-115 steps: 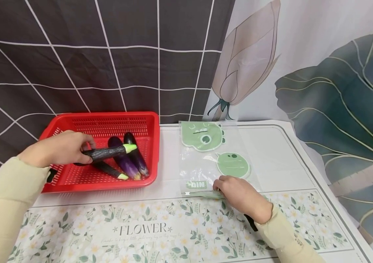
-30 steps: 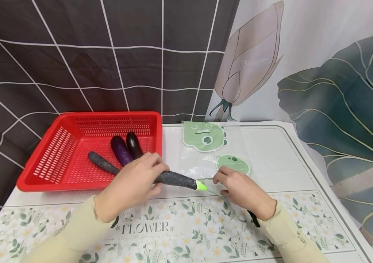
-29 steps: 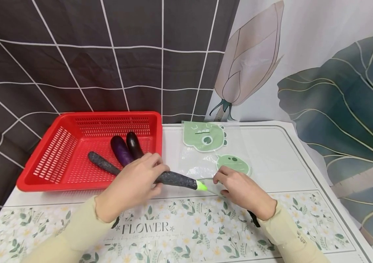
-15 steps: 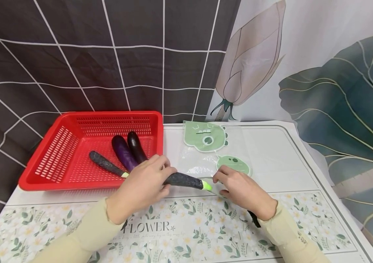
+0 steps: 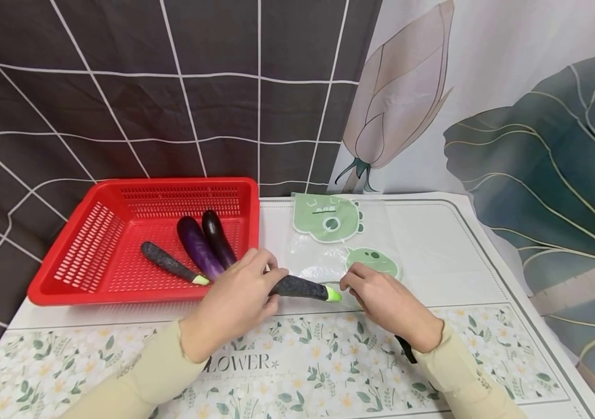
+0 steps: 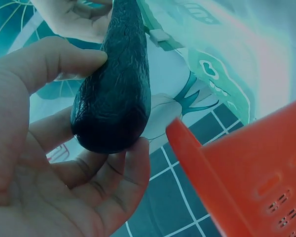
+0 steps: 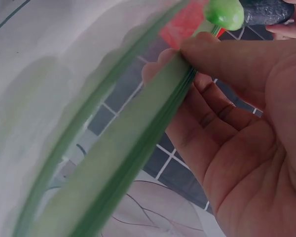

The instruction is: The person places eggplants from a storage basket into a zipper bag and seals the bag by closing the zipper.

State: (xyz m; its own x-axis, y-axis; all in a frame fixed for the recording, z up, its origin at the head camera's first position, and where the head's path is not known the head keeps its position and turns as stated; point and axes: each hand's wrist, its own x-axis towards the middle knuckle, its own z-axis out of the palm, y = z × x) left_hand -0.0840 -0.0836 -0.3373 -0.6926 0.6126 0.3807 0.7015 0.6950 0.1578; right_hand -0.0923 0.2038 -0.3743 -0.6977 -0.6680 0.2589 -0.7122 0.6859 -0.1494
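Observation:
My left hand (image 5: 240, 299) holds a long, dark, wrinkled eggplant (image 5: 301, 287) between thumb and fingers. Its bright green stem end (image 5: 333, 294) points right, at the mouth of a clear zip bag (image 5: 323, 267) with green cartoon prints. In the left wrist view the eggplant's blunt end (image 6: 111, 118) faces the palm. My right hand (image 5: 386, 299) pinches the bag's green-edged rim (image 7: 153, 118) between thumb and fingers. The right wrist view shows the two edges of the mouth standing apart, with the green tip (image 7: 226, 14) close by. Whether the tip is inside the bag I cannot tell.
A red perforated basket (image 5: 142, 185) stands on the left, holding a smaller wrinkled eggplant (image 5: 169, 262) and two smooth purple ones, a wider one (image 5: 196, 241) and a darker one (image 5: 218, 235). A floral mat (image 5: 297, 366) covers the table front. A dark checked cloth (image 5: 213, 105) hangs behind.
My left hand has carried the eggplant out of the basket and rightward to the bag, edging further right in the last second. My right hand has lifted the bag's upper edge, parting its mouth.

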